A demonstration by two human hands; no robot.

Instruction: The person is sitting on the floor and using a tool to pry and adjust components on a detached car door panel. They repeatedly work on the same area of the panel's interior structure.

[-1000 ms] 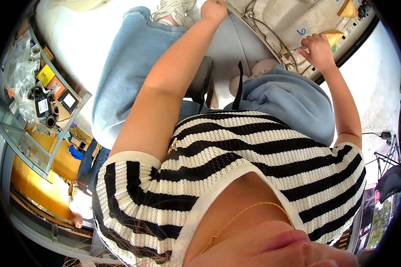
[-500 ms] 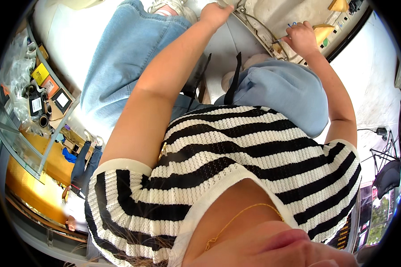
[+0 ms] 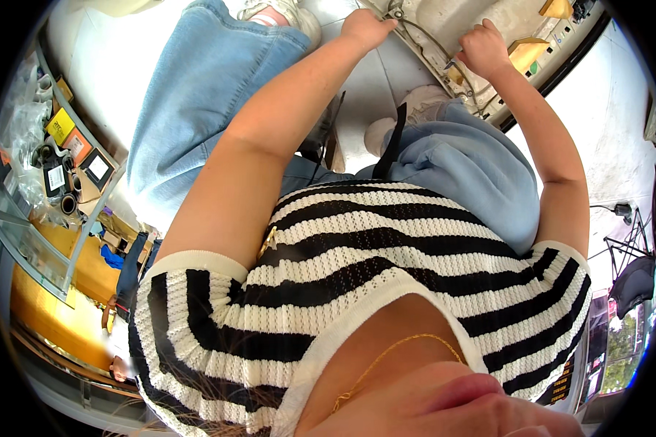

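My left hand (image 3: pixel 366 30) has its fingers curled at the edge of a beige metal panel (image 3: pixel 441 25), beside a dark cable (image 3: pixel 418 29); what it grips, if anything, is hidden. Right of it, my right hand (image 3: pixel 483 52) is closed round a thin metal tool (image 3: pixel 452 64), only part of which shows, over the panel. Just right of that hand is an orange-tan piece (image 3: pixel 528 51) on the panel, with a similar one (image 3: pixel 555 10) higher up and small green and pale bits along the dark-edged border.
My jeans-clad legs (image 3: pixel 186 109) frame a dark seat (image 3: pixel 324 124). At left, a glass-topped shelf (image 3: pixel 87 218) bears plastic bags, boxes and rolls; another person's legs (image 3: pixel 131 269) show beyond it. A black chair (image 3: pixel 630 288) and a plug (image 3: pixel 621 211) are at right.
My right hand has moved up and left along the panel, its fingers more upright. My left hand has shifted rightward and slightly down. The whole view has shifted a little.
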